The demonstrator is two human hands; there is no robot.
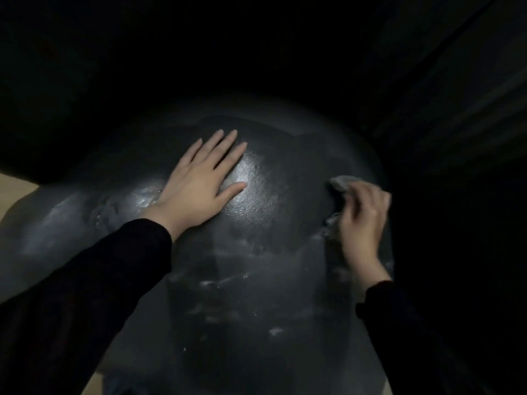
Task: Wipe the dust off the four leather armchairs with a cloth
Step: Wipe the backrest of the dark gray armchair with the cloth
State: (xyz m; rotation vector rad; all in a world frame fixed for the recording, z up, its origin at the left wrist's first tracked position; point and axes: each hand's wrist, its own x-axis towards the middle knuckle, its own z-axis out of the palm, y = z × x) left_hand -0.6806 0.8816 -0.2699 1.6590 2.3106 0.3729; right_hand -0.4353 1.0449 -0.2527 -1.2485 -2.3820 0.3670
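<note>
A dark leather armchair (256, 275) fills the middle of the head view, its rounded surface shiny in one spot and streaked with pale dust lower down. My left hand (199, 183) lies flat on the leather with fingers spread, holding nothing. My right hand (363, 223) sits at the chair's right edge, closed on a grey cloth (339, 183) that is pressed against the leather. The cloth shows above and to the left of my fingers; the rest is hidden under the hand. Both arms wear black sleeves.
The room is very dark; beyond the chair's top and to the right I make out almost nothing. A strip of light tan floor (14, 186) shows at the left edge and again at the bottom left.
</note>
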